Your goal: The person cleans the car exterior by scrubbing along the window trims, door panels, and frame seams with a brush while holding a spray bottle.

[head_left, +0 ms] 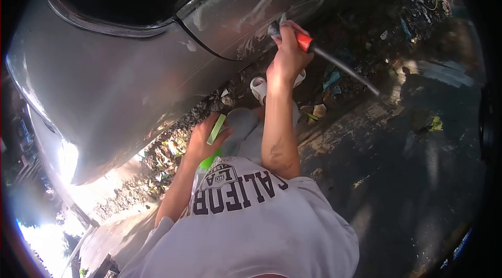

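Two bare hands are at work beside one car [120,74], its smooth, rounded grey body curving away to the left. The right hand [288,54] is curled tight around one tool [304,42], a red-orange handle with a single slim, dark, straight shaft sticking out toward the ground. At that hand's far side, one soft-looking grey wad [273,29] sits against the lower panel; I can't tell whether it joins the tool. Around it, several whitish, wavy smears [266,3] streak the metal. The left hand [200,139], lower and near the knees, has its fingers bent around one flat, pale-green strip [216,129], with a brighter green piece [210,160] just below. Two white shoes [258,89] show, the nearer one pierced with holes. Crumbly gravel and dry leaves [167,147] line the car's edge.
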The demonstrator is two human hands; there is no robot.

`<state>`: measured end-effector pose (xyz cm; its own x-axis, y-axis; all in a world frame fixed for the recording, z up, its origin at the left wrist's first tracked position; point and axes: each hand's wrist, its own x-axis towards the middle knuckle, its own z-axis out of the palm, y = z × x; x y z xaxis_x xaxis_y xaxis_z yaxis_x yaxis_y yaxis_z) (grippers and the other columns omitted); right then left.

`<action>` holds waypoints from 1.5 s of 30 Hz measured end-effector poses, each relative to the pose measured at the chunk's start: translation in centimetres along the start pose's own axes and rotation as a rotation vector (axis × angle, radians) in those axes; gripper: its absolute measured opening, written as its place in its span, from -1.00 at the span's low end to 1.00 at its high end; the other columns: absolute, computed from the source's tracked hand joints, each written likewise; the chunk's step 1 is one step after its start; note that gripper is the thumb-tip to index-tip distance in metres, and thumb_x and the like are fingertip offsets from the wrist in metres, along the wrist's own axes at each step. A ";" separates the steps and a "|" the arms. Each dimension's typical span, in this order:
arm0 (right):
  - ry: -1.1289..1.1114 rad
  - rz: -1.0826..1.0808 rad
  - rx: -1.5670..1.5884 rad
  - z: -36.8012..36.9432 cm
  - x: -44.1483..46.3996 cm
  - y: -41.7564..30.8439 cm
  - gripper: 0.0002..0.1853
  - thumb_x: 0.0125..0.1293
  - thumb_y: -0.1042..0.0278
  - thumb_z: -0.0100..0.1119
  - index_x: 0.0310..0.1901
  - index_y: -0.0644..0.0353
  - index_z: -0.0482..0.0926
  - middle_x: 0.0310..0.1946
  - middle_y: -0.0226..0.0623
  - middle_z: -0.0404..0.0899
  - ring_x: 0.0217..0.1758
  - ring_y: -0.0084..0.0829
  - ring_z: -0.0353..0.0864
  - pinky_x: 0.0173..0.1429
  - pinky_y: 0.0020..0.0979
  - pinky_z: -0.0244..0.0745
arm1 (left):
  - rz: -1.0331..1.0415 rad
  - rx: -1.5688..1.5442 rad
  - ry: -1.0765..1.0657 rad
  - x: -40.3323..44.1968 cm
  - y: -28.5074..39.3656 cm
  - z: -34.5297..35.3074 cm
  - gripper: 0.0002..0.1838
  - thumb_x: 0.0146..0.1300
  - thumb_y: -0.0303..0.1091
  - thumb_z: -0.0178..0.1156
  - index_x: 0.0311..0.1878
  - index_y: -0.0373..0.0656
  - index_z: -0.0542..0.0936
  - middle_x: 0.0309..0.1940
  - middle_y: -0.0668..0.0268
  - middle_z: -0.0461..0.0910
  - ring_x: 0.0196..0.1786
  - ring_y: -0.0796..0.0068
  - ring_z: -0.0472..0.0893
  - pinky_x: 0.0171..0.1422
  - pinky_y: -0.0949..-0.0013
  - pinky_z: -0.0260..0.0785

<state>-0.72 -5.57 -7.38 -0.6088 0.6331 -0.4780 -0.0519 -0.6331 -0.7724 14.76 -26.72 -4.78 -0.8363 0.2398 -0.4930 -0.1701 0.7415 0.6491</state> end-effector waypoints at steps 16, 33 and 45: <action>0.091 -0.004 0.062 -0.1 8.0 -1.5 -0.84 0.26 0.55 0.37 -0.14 0.37 0.68 -0.26 -0.25 0.72 -0.28 -0.47 0.71 -0.17 -0.41 0.65 | -0.041 -0.036 -0.028 0.5 0.4 0.8 -0.73 0.30 -0.24 0.44 -0.06 -0.16 0.63 -0.35 0.20 0.71 -0.25 0.14 0.74 -0.09 0.18 0.54; -0.375 -0.823 -0.304 -5.0 15.4 -0.8 -0.73 0.08 0.81 0.43 -0.23 0.25 0.67 -0.22 -0.23 0.73 -0.15 -0.32 0.75 0.00 -0.34 0.64 | -0.102 0.072 -0.102 3.0 2.9 2.0 -0.73 0.28 -0.24 0.43 -0.08 -0.14 0.62 -0.34 0.13 0.73 -0.24 -0.01 0.76 -0.15 0.11 0.57; -0.226 -0.327 -0.178 -7.3 11.6 5.7 -0.81 0.16 0.75 0.36 -0.24 0.25 0.65 -0.26 -0.27 0.73 -0.17 -0.47 0.73 -0.03 -0.40 0.64 | -0.082 0.134 -0.161 5.6 5.5 3.7 -0.73 0.31 -0.23 0.41 -0.07 -0.16 0.63 -0.36 0.16 0.70 -0.32 0.07 0.73 -0.15 0.16 0.53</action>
<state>-2.32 1.40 -20.35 -0.7421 0.6616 -0.1077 -0.1456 -0.3160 -0.9375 11.07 -18.94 -6.09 -0.7269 0.2640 -0.6339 -0.1542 0.8368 0.5253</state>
